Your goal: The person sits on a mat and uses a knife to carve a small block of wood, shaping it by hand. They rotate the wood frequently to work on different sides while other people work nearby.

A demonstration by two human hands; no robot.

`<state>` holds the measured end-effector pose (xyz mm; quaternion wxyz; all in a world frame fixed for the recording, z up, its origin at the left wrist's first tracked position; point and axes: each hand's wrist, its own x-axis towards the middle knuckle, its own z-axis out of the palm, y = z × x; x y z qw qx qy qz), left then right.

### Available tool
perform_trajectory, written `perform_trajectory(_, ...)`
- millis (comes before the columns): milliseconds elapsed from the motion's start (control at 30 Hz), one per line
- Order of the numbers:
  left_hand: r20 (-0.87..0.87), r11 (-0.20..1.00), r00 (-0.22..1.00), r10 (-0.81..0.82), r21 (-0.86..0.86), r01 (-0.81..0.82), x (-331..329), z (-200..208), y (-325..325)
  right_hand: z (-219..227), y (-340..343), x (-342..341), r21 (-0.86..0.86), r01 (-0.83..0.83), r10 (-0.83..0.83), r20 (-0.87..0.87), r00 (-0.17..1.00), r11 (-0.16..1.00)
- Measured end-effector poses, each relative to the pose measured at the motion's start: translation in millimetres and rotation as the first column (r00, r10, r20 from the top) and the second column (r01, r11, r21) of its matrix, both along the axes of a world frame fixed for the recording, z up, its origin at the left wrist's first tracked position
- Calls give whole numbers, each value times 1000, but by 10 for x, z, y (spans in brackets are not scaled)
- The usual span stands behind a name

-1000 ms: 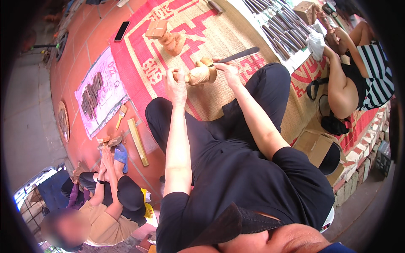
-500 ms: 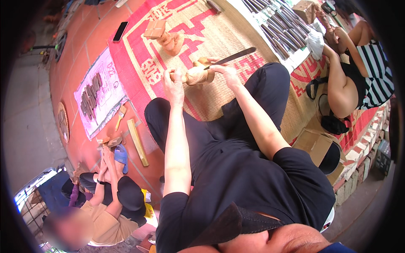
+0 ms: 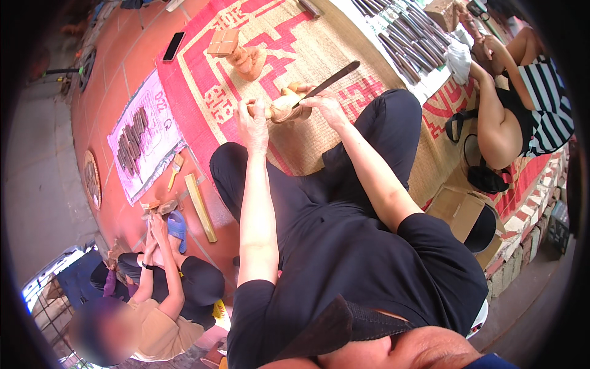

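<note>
My left hand [image 3: 253,123] is closed round one end of a pale wood carving [image 3: 284,111], held above the mat in front of my knees. My right hand [image 3: 327,107] grips a long, dark, flat file [image 3: 337,80] close to the carving. The file's far end points up and to the right; its near end lies against the carving, partly hidden by my fingers. Beyond my left hand, a second wooden carving [image 3: 249,61] with a square block base stands on the red and straw-coloured mat [image 3: 295,147].
At the upper right lie rows of carving tools [image 3: 412,46], near a person in stripes [image 3: 544,98]. To the left are a phone [image 3: 174,47], more tools [image 3: 132,141] on a sheet, a brush [image 3: 176,171] and a wooden strip [image 3: 201,209]. Another person [image 3: 166,295] sits at the lower left.
The file has slid a little toward the carving and tilts more steeply, its far end now further left and higher. My left hand and the carving have hardly moved.
</note>
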<state>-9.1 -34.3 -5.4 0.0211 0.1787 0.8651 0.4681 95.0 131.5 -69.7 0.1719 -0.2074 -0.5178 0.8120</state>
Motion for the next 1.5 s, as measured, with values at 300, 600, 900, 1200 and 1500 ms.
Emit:
perform_trajectory(300,-19,1000,1000,1,8,-1,21,-6,41,-164,63,9,-150,69,-78,-49,996,986)
perform_trajectory(600,-19,1000,1000,-12,-14,12,36,-10,48,-148,82,-13,-155,153,-151,22,988,976)
perform_trajectory(900,-10,1000,1000,-2,7,2,-1,-29,18,-178,65,-49,-210,192,-182,64,981,959)
perform_trajectory(1200,35,999,999,27,-22,-26,-51,-26,44,-132,-61,-17,44,87,-87,-12,996,995)
perform_trajectory(1500,39,998,999,30,-47,-29,-73,-14,102,-64,-114,6,114,48,-34,-123,992,992)
